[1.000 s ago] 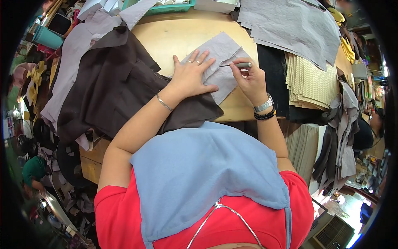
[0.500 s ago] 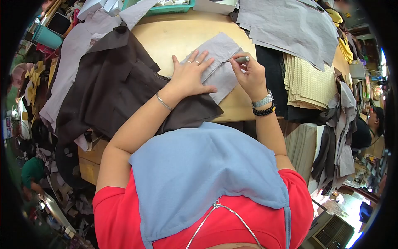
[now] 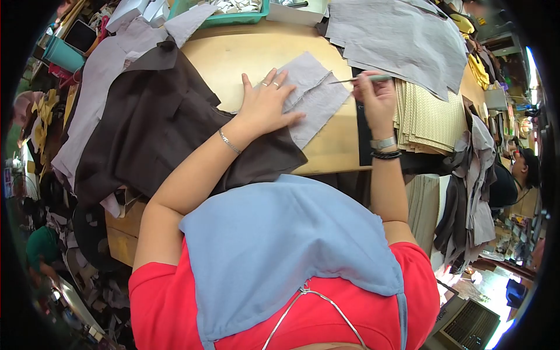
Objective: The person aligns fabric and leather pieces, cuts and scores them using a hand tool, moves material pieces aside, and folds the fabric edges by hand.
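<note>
My left hand [image 3: 265,106] lies flat with its fingers spread, over the left edge of a small grey fabric piece [image 3: 318,105] that has a seam or fold across it. Dark brown cloth [image 3: 151,116] spreads under my left wrist and to its left. My right hand [image 3: 376,96] is closed round a thin pen-like tool [image 3: 373,78], its narrow tip pointing left above the right part of the grey piece. The tip appears just off the fabric.
Grey sheets [image 3: 402,44] overlap a stack of cream textured sheets [image 3: 431,116] at the right. A green tray [image 3: 236,17] of small pieces stands at the back of the wooden table [image 3: 256,46]. One person [image 3: 513,178] is at far right, another [image 3: 42,248] at far left.
My right hand has moved right with the tool, away from the seam on the grey piece. My left hand remains spread on the fabric. The view has shifted slightly.
</note>
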A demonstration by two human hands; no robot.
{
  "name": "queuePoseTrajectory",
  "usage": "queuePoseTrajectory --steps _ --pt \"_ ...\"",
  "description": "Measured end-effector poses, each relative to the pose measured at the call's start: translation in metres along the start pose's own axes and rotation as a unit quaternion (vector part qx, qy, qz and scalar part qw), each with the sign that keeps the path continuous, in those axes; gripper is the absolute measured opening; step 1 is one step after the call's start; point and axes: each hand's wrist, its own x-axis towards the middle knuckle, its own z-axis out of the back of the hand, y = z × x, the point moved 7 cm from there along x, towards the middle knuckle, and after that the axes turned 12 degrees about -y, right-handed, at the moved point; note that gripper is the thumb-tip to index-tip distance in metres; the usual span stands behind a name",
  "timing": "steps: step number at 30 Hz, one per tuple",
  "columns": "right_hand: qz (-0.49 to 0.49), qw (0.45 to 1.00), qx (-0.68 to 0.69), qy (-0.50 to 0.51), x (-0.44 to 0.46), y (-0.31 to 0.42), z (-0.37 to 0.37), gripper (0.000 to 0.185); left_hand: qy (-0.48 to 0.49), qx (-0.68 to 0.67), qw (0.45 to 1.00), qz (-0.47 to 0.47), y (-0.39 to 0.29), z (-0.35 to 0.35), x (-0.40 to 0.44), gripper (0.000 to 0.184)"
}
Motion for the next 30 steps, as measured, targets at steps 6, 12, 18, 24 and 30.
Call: queuePoseTrajectory --steps 6,12,18,24,30 --pt "-0.028 0.999 -0.018 0.025 -0.028 -0.031 -0.027 0.015 0.007 -0.010 1.000 0.014 -0.002 0.000 0.001 0.089" --pt "-0.005 0.998 -0.046 0.038 -0.026 -0.028 -0.035 0.015 0.016 -0.010 1.000 0.013 -0.001 0.001 0.001 0.092" --pt "-0.008 0.997 -0.059 0.045 -0.028 -0.033 -0.034 0.014 0.014 -0.012 1.000 0.014 -0.001 0.000 0.000 0.093" --pt "-0.049 0.998 -0.010 0.032 -0.022 -0.037 -0.031 0.015 0.024 -0.017 0.999 0.019 0.000 0.000 0.000 0.093" --pt "-0.051 0.996 -0.035 0.061 -0.022 -0.041 -0.035 0.014 0.021 -0.016 0.999 0.018 0.000 -0.001 0.000 0.093"
